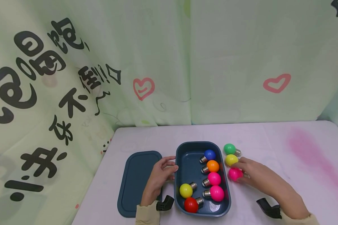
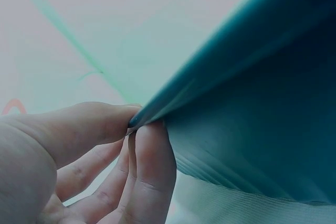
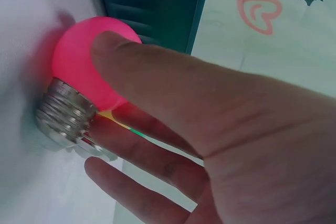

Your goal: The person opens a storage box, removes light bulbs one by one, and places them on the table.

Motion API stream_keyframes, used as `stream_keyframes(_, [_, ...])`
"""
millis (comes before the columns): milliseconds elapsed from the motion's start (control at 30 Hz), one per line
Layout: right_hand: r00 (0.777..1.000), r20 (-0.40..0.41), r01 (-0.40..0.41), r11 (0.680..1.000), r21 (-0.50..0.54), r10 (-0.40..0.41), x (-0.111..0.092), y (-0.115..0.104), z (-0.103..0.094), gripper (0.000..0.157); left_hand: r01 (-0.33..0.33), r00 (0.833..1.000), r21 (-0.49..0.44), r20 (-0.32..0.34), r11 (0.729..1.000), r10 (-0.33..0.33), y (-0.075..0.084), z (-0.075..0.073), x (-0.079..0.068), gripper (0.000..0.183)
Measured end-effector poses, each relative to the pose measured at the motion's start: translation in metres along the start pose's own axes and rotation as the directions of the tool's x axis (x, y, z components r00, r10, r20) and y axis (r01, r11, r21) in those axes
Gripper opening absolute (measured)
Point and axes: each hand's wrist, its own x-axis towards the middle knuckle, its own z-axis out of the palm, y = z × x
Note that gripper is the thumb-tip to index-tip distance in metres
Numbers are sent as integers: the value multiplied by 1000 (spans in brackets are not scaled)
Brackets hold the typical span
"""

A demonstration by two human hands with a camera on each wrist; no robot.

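My left hand pinches the left rim of a dark blue box between thumb and fingers; the left wrist view shows the box wall close up. To the right of the box, my right hand holds a pink light bulb, thumb on its round front and fingers behind. Its metal screw base points away from the box. Just behind it on the table lie a yellow bulb, partly hidden by the fingers, and a green bulb.
Inside the box, blue, orange and two pink bulbs line the right side; yellow and red ones sit front left. A flat blue lid lies left of the box on the white-covered table. A printed curtain hangs behind.
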Motion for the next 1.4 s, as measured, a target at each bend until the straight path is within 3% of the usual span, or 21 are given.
stream_keyframes(467, [996, -68, 51, 998, -30, -53, -1, -4, -3, 44, 2, 1000, 0, -1, 1000, -2, 1, 0, 0, 47])
stream_keyframes(767, [993, -96, 64, 997, -39, -68, 2, -22, -9, 46, 1, 1000, -2, 3, 1000, -1, 1, 0, 0, 48])
stream_keyframes(1067, [971, -184, 133, 986, -103, -151, 5, -37, -6, 37, 16, 1000, 2, -6, 1000, -16, 3, 1, -1, 48])
stream_keyframes(1267, [985, -140, 90, 995, -47, -96, 9, -51, -10, 41, 10, 1000, 4, -5, 1000, -10, 2, 1, -1, 48])
stream_keyframes(1400, [985, -121, 116, 993, -36, -119, 12, -61, -11, 43, 8, 1000, 2, -4, 1000, -8, 2, 1, -1, 48])
